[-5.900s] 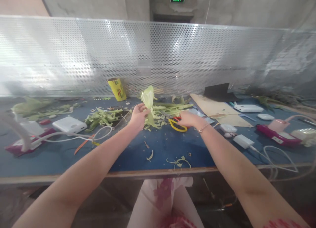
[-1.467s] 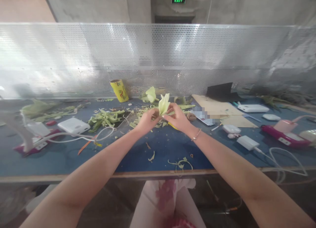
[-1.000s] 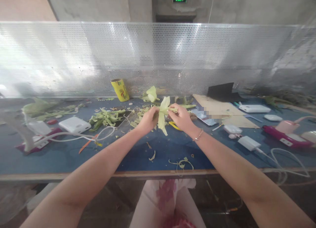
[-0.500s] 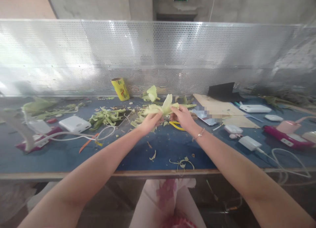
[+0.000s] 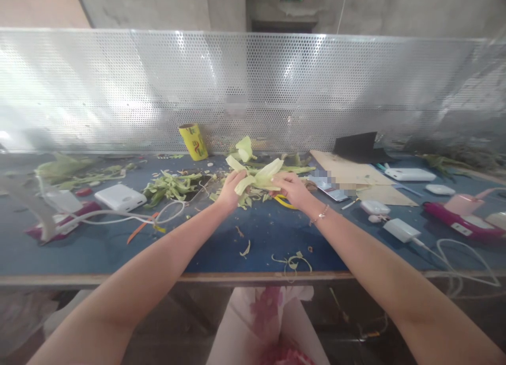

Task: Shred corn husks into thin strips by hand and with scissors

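Note:
Pale green corn husk leaves point(image 5: 265, 175) are held up between my two hands above the table, with broad pieces splayed upward and to the left. My left hand point(image 5: 230, 191) is closed on their left end, its fingertips partly hidden by a leaf. My right hand point(image 5: 292, 190) pinches the right end of the same husk. Just beyond stands another folded husk piece point(image 5: 245, 149). Under my right hand curves a yellow strip point(image 5: 285, 201), partly covered. To the left lies a pile of greener husk strips point(image 5: 172, 186).
A yellow cardboard tube point(image 5: 193, 142) leans by the perforated metal screen point(image 5: 158, 91). On the left are a white power adapter point(image 5: 120, 197) and a cable. A phone point(image 5: 331, 189), brown paper point(image 5: 351, 167) and white chargers point(image 5: 401, 229) lie right. Husk scraps point(image 5: 292, 262) litter the front.
My left hand has shifted left and turned upward, drawing apart from the right. The husk leaves between them are more spread out. My right hand has barely moved.

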`<state>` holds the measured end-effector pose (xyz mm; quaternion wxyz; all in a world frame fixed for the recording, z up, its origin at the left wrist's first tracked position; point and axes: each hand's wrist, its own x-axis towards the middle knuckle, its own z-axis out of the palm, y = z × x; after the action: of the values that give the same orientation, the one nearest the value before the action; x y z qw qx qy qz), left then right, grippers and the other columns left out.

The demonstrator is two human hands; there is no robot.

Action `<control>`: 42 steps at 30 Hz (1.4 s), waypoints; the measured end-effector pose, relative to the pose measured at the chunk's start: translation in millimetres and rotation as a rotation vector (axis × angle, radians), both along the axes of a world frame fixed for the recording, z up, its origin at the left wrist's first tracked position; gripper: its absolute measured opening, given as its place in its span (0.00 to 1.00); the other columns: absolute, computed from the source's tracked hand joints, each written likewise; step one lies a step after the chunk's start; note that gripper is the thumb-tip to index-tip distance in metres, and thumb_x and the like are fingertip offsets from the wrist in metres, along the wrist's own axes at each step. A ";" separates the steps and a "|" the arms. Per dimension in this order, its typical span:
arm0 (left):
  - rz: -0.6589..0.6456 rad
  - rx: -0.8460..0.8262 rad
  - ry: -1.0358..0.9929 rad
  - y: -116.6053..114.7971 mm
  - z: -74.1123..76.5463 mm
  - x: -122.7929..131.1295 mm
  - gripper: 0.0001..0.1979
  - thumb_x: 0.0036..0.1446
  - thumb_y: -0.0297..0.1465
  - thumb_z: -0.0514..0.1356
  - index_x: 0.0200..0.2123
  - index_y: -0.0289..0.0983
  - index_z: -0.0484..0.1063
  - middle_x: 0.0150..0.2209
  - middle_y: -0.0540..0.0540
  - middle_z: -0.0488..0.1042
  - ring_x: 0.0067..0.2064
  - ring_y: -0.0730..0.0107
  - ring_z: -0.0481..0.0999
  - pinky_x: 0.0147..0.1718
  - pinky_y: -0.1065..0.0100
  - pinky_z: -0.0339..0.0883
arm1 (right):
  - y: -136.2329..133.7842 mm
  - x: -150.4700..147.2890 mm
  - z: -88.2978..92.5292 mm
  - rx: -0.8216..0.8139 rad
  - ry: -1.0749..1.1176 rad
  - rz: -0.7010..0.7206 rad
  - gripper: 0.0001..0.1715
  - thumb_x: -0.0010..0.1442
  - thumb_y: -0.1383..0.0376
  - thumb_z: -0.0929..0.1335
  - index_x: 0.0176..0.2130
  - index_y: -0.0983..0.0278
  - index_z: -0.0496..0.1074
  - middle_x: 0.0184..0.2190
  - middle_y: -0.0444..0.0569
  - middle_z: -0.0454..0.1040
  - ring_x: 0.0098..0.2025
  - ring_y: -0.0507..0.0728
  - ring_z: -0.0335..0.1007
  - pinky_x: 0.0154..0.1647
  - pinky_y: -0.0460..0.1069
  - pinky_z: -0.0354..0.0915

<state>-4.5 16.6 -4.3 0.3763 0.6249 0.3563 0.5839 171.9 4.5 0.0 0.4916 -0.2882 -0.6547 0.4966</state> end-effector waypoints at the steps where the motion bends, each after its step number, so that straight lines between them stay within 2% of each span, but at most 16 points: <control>1: 0.004 -0.001 -0.010 1.5 -0.9 -1.0 0.16 0.52 0.45 0.53 0.23 0.38 0.59 0.19 0.52 0.61 0.20 0.76 0.62 0.20 0.70 0.58 | 0.3 -0.1 -0.3 -0.007 -0.022 0.013 0.11 0.48 0.58 0.69 0.24 0.64 0.69 0.20 0.44 0.70 0.23 0.52 0.67 0.28 0.50 0.66; 3: -0.005 -0.045 -0.056 3.8 -1.4 -2.4 0.15 0.52 0.44 0.54 0.24 0.38 0.60 0.19 0.53 0.61 0.21 0.77 0.62 0.21 0.70 0.58 | 1.2 -1.0 -0.6 -0.024 -0.073 0.013 0.08 0.48 0.62 0.68 0.25 0.65 0.69 0.21 0.44 0.70 0.23 0.51 0.67 0.29 0.49 0.66; 6: 0.052 -0.085 -0.048 4.0 1.1 -2.8 0.13 0.54 0.41 0.52 0.26 0.38 0.61 0.21 0.52 0.61 0.22 0.76 0.62 0.23 0.71 0.58 | 4.6 -3.9 -2.5 -0.064 -0.159 -0.075 0.04 0.48 0.66 0.67 0.28 0.65 0.68 0.22 0.44 0.69 0.24 0.51 0.67 0.29 0.49 0.66; 8: 0.108 -0.075 0.006 2.8 3.3 -2.4 0.12 0.55 0.39 0.51 0.25 0.37 0.60 0.21 0.52 0.61 0.23 0.76 0.61 0.24 0.71 0.58 | 8.8 -5.1 -5.6 -0.087 -0.198 -0.154 0.09 0.48 0.67 0.67 0.33 0.64 0.67 0.23 0.44 0.69 0.24 0.52 0.67 0.28 0.50 0.65; 10: 0.165 -0.021 0.109 1.3 4.7 -2.4 0.12 0.56 0.38 0.50 0.25 0.37 0.61 0.21 0.52 0.61 0.24 0.76 0.60 0.25 0.70 0.57 | 13.0 -4.3 -9.2 -0.023 -0.255 -0.259 0.14 0.48 0.64 0.67 0.37 0.63 0.64 0.27 0.44 0.68 0.26 0.52 0.66 0.29 0.50 0.65; 12: 0.214 0.057 0.229 0.3 5.0 -3.1 0.12 0.57 0.37 0.49 0.25 0.37 0.61 0.21 0.52 0.61 0.25 0.75 0.60 0.25 0.70 0.55 | 14.5 -1.2 -10.8 0.176 -0.364 -0.447 0.17 0.47 0.60 0.68 0.36 0.63 0.61 0.30 0.45 0.65 0.29 0.53 0.64 0.31 0.51 0.64; 15: 0.281 0.131 0.383 -0.3 4.4 -4.4 0.12 0.57 0.37 0.50 0.24 0.38 0.59 0.21 0.53 0.60 0.25 0.74 0.60 0.26 0.69 0.53 | 8.8 4.8 -6.3 0.628 -0.538 -0.683 0.18 0.47 0.59 0.69 0.33 0.62 0.58 0.33 0.48 0.62 0.36 0.57 0.61 0.37 0.54 0.61; 18: 0.299 0.134 0.451 -1.3 4.3 -4.0 0.13 0.57 0.37 0.49 0.23 0.38 0.56 0.20 0.53 0.59 0.25 0.74 0.59 0.25 0.69 0.52 | -3.4 6.4 2.4 0.981 -0.698 -0.628 0.18 0.49 0.59 0.69 0.37 0.63 0.60 0.38 0.53 0.63 0.44 0.61 0.59 0.45 0.56 0.57; 20: 0.284 0.127 0.472 -2.6 4.6 -2.7 0.13 0.57 0.37 0.49 0.23 0.38 0.56 0.20 0.53 0.60 0.25 0.73 0.59 0.25 0.69 0.52 | -10.2 4.0 6.0 1.074 -0.790 -0.581 0.20 0.50 0.59 0.69 0.42 0.63 0.62 0.42 0.55 0.64 0.48 0.63 0.58 0.49 0.58 0.54; 22: 0.243 0.122 0.495 -4.1 4.7 -1.5 0.14 0.57 0.38 0.49 0.22 0.38 0.56 0.20 0.53 0.60 0.25 0.73 0.60 0.25 0.69 0.52 | -12.7 0.6 6.3 1.066 -0.820 -0.525 0.19 0.52 0.60 0.68 0.43 0.62 0.64 0.43 0.55 0.65 0.48 0.63 0.59 0.49 0.57 0.54; 25: 0.173 0.123 0.513 -5.4 4.0 -0.8 0.14 0.56 0.39 0.50 0.22 0.38 0.57 0.20 0.53 0.60 0.25 0.74 0.61 0.25 0.69 0.53 | -8.3 -2.7 3.2 0.942 -0.721 -0.410 0.07 0.59 0.62 0.63 0.37 0.62 0.66 0.37 0.52 0.69 0.42 0.58 0.64 0.44 0.54 0.58; 29: 0.103 0.206 0.497 -6.4 4.8 -3.8 0.13 0.57 0.39 0.48 0.25 0.37 0.60 0.23 0.50 0.64 0.29 0.72 0.64 0.29 0.68 0.58 | 0.6 -3.3 0.3 0.773 -0.542 -0.374 0.11 0.61 0.62 0.60 0.30 0.62 0.67 0.30 0.48 0.70 0.35 0.55 0.66 0.38 0.50 0.60; 32: -0.044 0.420 0.549 -8.6 8.5 -7.6 0.09 0.55 0.37 0.52 0.31 0.37 0.63 0.32 0.46 0.67 0.36 0.68 0.66 0.37 0.65 0.62 | -0.1 -4.6 2.4 0.655 -0.491 -0.373 0.11 0.59 0.61 0.62 0.28 0.62 0.66 0.29 0.47 0.71 0.34 0.54 0.66 0.38 0.50 0.60; 34: -0.094 0.545 0.620 -10.2 10.5 -9.3 0.09 0.50 0.35 0.56 0.34 0.38 0.62 0.37 0.44 0.66 0.40 0.66 0.65 0.40 0.63 0.62 | -3.6 -5.9 4.9 0.567 -0.475 -0.348 0.12 0.59 0.61 0.62 0.27 0.62 0.65 0.27 0.45 0.69 0.31 0.53 0.64 0.36 0.49 0.60; 38: -0.093 0.647 0.707 -11.0 9.4 -9.4 0.13 0.45 0.31 0.59 0.34 0.39 0.58 0.39 0.43 0.65 0.43 0.64 0.64 0.43 0.61 0.62 | -8.0 -7.3 6.2 0.484 -0.416 -0.302 0.17 0.59 0.58 0.61 0.23 0.62 0.62 0.21 0.42 0.64 0.26 0.51 0.60 0.31 0.48 0.59; 42: -0.070 0.695 0.729 -8.5 5.9 -8.3 0.12 0.47 0.32 0.59 0.33 0.39 0.58 0.38 0.43 0.65 0.43 0.64 0.65 0.43 0.60 0.62 | -5.7 -7.5 4.0 0.428 -0.320 -0.287 0.17 0.59 0.56 0.62 0.23 0.62 0.61 0.20 0.41 0.61 0.24 0.50 0.56 0.28 0.47 0.58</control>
<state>-12.8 8.1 1.6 0.0164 0.8880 0.2281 0.3988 164.4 -1.1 4.0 0.4969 -0.3423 -0.7662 0.2210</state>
